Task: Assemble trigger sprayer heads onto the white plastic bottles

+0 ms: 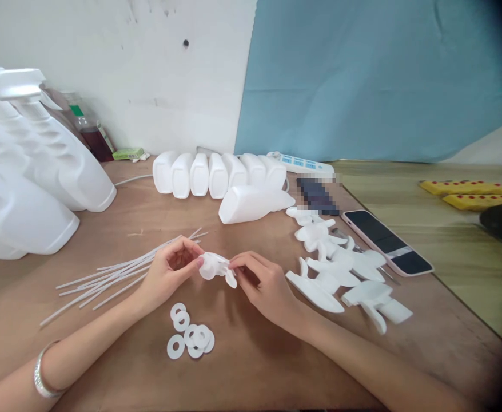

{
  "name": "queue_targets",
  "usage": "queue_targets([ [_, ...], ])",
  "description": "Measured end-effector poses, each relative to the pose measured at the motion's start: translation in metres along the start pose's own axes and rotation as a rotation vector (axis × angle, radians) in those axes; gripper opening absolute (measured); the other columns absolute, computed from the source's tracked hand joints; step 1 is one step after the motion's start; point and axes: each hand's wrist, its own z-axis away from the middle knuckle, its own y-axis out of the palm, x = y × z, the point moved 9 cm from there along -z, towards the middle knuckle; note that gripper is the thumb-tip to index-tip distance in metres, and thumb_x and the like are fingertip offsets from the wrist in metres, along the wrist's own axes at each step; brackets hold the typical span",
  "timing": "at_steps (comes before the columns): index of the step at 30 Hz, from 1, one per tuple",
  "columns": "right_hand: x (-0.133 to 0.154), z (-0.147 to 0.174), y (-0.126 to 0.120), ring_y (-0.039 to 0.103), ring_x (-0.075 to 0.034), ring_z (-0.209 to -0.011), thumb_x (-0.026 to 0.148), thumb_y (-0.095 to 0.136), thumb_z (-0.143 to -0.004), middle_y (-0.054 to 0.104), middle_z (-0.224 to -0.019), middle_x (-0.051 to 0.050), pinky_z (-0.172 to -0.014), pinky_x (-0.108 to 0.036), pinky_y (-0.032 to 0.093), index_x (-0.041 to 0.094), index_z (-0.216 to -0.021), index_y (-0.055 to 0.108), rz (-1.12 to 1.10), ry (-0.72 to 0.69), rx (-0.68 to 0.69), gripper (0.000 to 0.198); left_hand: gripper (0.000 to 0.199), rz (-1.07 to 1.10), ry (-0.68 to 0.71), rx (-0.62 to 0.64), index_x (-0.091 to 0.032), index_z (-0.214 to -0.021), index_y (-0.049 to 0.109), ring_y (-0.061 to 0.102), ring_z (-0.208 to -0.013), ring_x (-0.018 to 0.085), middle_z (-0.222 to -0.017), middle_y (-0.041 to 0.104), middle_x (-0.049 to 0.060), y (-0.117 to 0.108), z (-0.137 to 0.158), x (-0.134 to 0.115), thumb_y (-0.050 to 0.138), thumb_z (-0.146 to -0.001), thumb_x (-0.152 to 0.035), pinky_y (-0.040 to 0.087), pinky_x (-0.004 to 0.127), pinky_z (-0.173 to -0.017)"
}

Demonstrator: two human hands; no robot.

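Between my two hands, above the table, is a white plastic spray trigger head (214,266). My left hand (171,268) pinches its round cap end between thumb and fingers. My right hand (266,283) grips the other end, near the trigger lever. Beneath my left hand and forearm lie several thin white tubes (114,273). Nearer to me on the table is a small group of flat white ring washers (176,347). To the right of my right hand, several more white spray heads (334,266) lie in a loose pile.
White bottles (199,176) lie in a row at the back, one more bottle (251,205) before them. Large white spray bottles (58,149) stand at left by a green-capped bottle (92,137). A power strip (305,166) and phones (388,240) lie at right near the table edge.
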Motion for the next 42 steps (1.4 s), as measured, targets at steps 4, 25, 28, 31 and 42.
queue_targets([
  [4,-0.003,0.000,-0.001,0.058,-0.012,-0.065,0.007,0.045,-0.082,0.062,-0.076,-0.001,-0.060,-0.023,0.045,0.018,-0.085,0.055,-0.055,0.065,0.003,0.015,0.015,-0.024,0.015,0.052,-0.015,-0.078,0.056,0.052,-0.064,0.010,-0.072,0.056,0.000,0.003,0.001,-0.002,0.061,-0.077,-0.030,0.041,0.022,-0.058],
  [25,0.034,0.009,0.006,0.056,-0.022,-0.094,0.021,0.051,-0.078,0.058,-0.106,-0.011,-0.077,-0.037,0.046,0.018,-0.112,0.048,0.189,-0.318,0.064,0.034,0.005,-0.465,0.506,0.250,-0.018,-0.083,0.054,0.057,-0.080,0.013,-0.093,0.057,0.006,0.032,0.022,-0.032,0.056,-0.079,-0.016,0.048,0.026,-0.070],
  [28,0.036,0.009,0.007,0.058,-0.020,-0.083,0.033,0.056,-0.080,0.061,-0.096,-0.009,-0.072,-0.034,0.046,0.019,-0.100,0.054,0.298,-0.354,0.002,0.025,0.006,-0.553,0.540,0.256,-0.019,-0.084,0.055,0.055,-0.071,0.012,-0.087,0.056,0.005,0.036,0.027,-0.032,0.057,-0.079,-0.020,0.046,0.023,-0.061],
  [31,0.038,0.010,0.007,0.058,-0.016,-0.074,0.033,0.057,-0.081,0.063,-0.087,-0.007,-0.067,-0.030,0.045,0.019,-0.093,0.056,0.300,-0.404,-0.033,0.019,0.006,-0.564,0.542,0.275,-0.018,-0.084,0.055,0.054,-0.067,0.011,-0.085,0.055,0.005,0.040,0.030,-0.033,0.056,-0.079,-0.021,0.045,0.021,-0.057],
  [42,0.037,0.011,0.008,0.054,-0.014,-0.069,0.025,0.058,-0.081,0.063,-0.087,-0.006,-0.064,-0.027,0.047,0.018,-0.095,0.051,0.167,-0.416,-0.003,0.017,0.012,-0.556,0.614,0.249,-0.018,-0.089,0.056,0.056,-0.073,0.013,-0.087,0.059,0.006,0.039,0.032,-0.040,0.057,-0.077,-0.018,0.046,0.023,-0.065],
])
